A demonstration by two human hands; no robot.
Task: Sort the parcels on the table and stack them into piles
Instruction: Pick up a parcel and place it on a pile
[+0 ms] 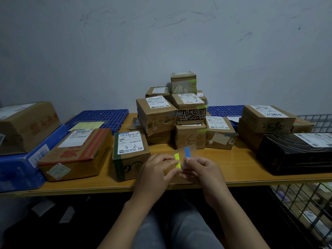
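Over the front edge of the wooden table (242, 166), my left hand (158, 169) pinches a yellow-green sticky tab (177, 159). My right hand (201, 168) holds a clear sheet (186, 155) that carries a blue tab (187, 152). Behind my hands, several cardboard parcels form a heap (172, 115) against the wall. A green-taped box marked "3-2" (130, 153) stands just left of my left hand. Next to it on the left lies a red-printed box (77, 151).
A large carton (27, 123) sits on a blue box (19, 168) at far left. At right, a brown box (267, 119) tops another, beside a black parcel (296, 153). Blue perforated pallets (100, 117) line the back. A wire cage (305, 209) stands at lower right.
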